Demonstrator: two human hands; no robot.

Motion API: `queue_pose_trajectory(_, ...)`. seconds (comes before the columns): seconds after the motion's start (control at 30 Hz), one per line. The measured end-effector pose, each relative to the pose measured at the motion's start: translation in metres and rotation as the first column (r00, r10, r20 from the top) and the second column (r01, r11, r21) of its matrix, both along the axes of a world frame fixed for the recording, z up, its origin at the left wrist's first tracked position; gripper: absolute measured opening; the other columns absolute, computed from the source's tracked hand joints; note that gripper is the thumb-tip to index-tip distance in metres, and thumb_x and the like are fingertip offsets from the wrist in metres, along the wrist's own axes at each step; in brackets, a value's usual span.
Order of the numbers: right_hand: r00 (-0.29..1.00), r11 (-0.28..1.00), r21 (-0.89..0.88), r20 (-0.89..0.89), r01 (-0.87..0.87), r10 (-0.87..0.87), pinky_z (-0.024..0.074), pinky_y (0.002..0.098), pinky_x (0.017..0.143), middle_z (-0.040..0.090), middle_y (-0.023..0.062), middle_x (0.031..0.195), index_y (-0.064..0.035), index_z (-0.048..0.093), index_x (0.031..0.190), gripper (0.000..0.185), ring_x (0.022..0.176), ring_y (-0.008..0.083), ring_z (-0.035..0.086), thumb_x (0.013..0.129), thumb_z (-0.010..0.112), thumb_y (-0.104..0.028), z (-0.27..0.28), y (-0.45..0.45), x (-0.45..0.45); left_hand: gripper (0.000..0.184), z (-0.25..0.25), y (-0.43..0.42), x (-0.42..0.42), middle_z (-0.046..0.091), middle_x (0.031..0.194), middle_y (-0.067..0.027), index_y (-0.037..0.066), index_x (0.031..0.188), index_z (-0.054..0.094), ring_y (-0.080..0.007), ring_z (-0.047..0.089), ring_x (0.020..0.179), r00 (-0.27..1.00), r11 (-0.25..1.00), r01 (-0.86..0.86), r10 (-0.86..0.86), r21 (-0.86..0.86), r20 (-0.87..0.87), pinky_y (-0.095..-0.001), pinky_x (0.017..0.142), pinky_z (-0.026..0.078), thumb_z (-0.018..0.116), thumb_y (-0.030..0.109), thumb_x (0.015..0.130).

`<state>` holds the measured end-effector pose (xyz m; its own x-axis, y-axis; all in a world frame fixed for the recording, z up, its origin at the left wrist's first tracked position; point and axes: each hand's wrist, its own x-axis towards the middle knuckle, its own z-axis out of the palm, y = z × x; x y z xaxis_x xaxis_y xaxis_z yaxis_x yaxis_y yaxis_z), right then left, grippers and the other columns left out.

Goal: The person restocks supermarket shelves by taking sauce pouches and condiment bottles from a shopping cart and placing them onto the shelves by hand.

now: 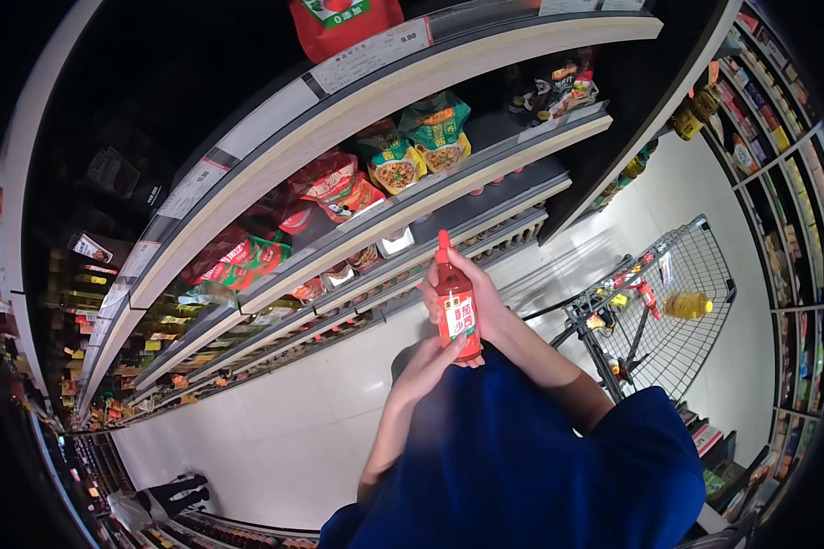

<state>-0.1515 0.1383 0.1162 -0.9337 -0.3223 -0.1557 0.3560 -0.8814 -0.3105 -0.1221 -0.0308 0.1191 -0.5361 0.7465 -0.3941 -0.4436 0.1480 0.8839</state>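
A red squeeze bottle of ketchup (459, 316) with a pointed red cap stands nearly upright in front of my chest, its white-and-red label turned toward me. My left hand (425, 370) grips it near the base, thumb against the label's lower edge. Around the upper part, my right hand (483, 291) is closed, with fingertips showing on the far side. Both hands touch the bottle at once. Beyond it, the shelves hold red sauce pouches (337, 188) and green-and-yellow pouches (438, 133).
A wire shopping cart (696, 352) stands to my right, holding a bottle of yellow oil (688, 305) and several other packages. Shelf edges with price tags (372, 53) curve across ahead. Another person (169, 497) is far down the aisle at lower left. More stocked shelves (787, 183) line the right side.
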Motion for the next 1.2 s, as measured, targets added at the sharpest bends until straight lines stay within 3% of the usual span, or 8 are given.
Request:
queue_pose_trajectory(0.2, 0.996, 0.997, 0.049, 0.059, -0.065, 0.062, 0.0542, 0.0317, 0.058, 0.06, 0.0069, 0.072, -0.0079, 0.059, 0.083, 0.045, 0.058, 0.0194, 0.062, 0.1, 0.055, -0.05, 0.0, -0.003, -0.004, 0.046, -0.005, -0.004, 0.002, 0.072, 0.097, -0.0111, -0.002, 0.109, 0.065, -0.0166, 0.068, 0.089, 0.997, 0.998, -0.068, 0.067, 0.01, 0.036, -0.0286, 0.083, 0.052, 0.048, 0.04, 0.107)
queue_pose_trajectory(0.33, 0.998, 0.998, 0.043, 0.035, -0.046, 0.044, 0.0534, 0.0346, 0.055, 0.06, 0.0115, 0.072, -0.0065, 0.059, 0.088, 0.047, 0.059, 0.0239, 0.062, 0.104, 0.047, -0.05, -0.009, -0.006, -0.005, 0.045, -0.001, -0.005, 0.0, 0.071, 0.095, -0.0108, -0.003, 0.108, 0.065, -0.0168, 0.068, 0.087, 0.996, 0.997, -0.079, 0.078, 0.008, 0.053, -0.0288, 0.083, 0.052, 0.048, 0.039, 0.107)
queue_pose_trajectory(0.4, 0.999, 0.999, 0.033, 0.017, -0.031, 0.03, 0.0539, 0.0341, 0.056, 0.061, 0.0116, 0.073, -0.0065, 0.059, 0.089, 0.047, 0.06, 0.0239, 0.062, 0.104, 0.046, -0.05, -0.009, -0.006, -0.004, 0.05, -0.001, -0.006, 0.0, 0.071, 0.103, -0.0146, -0.007, 0.116, 0.062, -0.0207, 0.069, 0.094, 0.991, 0.996, -0.086, 0.088, -0.028, 0.098, -0.0316, 0.091, 0.052, 0.049, 0.04, 0.106)
queue_pose_trajectory(0.5, 0.999, 0.999, 0.052, 0.046, -0.01, 0.008, 0.054, 0.0315, 0.058, 0.061, 0.0071, 0.072, -0.0091, 0.06, 0.083, 0.044, 0.06, 0.0198, 0.063, 0.099, 0.057, -0.05, 0.002, -0.001, -0.001, 0.053, -0.004, -0.004, 0.0, 0.07, 0.109, -0.0171, -0.009, 0.121, 0.06, -0.0229, 0.069, 0.098, 0.985, 0.994, -0.103, 0.108, -0.04, 0.135, -0.0337, 0.096, 0.051, 0.051, 0.041, 0.105)
queue_pose_trajectory(0.7, 0.999, 0.977, 0.212, 0.046, 0.007, -0.017, 0.056, 0.0314, 0.069, 0.066, 0.0076, 0.084, -0.0078, 0.062, 0.095, 0.04, 0.074, 0.0182, 0.067, 0.099, 0.059, -0.047, -0.002, 0.01, 0.001, 0.054, -0.016, 0.004, -0.001, 0.069, 0.098, -0.0132, -0.006, 0.114, 0.062, -0.0197, 0.067, 0.087, 0.981, 0.986, -0.165, 0.164, 0.001, 0.104, -0.0336, 0.087, 0.052, 0.046, 0.045, 0.105)
queue_pose_trajectory(0.83, 0.993, 0.802, 0.596, 0.073, 0.032, -0.094, 0.0518, 0.029, 0.088, 0.066, 0.0047, 0.105, -0.0046, 0.059, 0.119, 0.043, 0.098, 0.0139, 0.066, 0.098, 0.062, -0.042, -0.004, 0.013, 0.002, 0.056, -0.014, 0.001, -0.007, 0.068, 0.091, -0.0099, -0.003, 0.109, 0.064, -0.0169, 0.065, 0.079, 0.978, 0.978, -0.203, 0.206, -0.056, 0.044, -0.0315, 0.079, 0.052, 0.042, 0.048, 0.106)
queue_pose_trajectory(0.93, 0.997, 0.71, 0.703, 0.025, 0.037, -0.076, 0.0512, 0.028, 0.087, 0.068, 0.0052, 0.105, -0.0054, 0.061, 0.117, 0.042, 0.097, 0.0123, 0.066, 0.099, 0.062, -0.043, -0.001, 0.014, 0.004, 0.048, -0.017, 0.003, -0.009, 0.068, 0.093, -0.0091, -0.002, 0.113, 0.064, -0.0151, 0.066, 0.081, 0.972, 0.971, -0.23, 0.233, -0.061, 0.033, -0.0295, 0.079, 0.053, 0.048, 0.043, 0.106)
queue_pose_trajectory(1.2, 0.997, 0.676, 0.737, 0.038, 0.017, -0.067, 0.0507, 0.0256, 0.081, 0.067, 0.0027, 0.098, -0.0037, 0.063, 0.113, 0.043, 0.09, 0.009, 0.065, 0.1, 0.06, -0.045, -0.013, 0.022, 0.005, 0.027, -0.026, 0.008, -0.004, 0.067, 0.096, -0.0039, 0.002, 0.114, 0.063, -0.0113, 0.065, 0.084, 0.972, 0.974, -0.224, 0.224, -0.008, 0.066, -0.0268, 0.08, 0.053, 0.067, 0.025, 0.1)
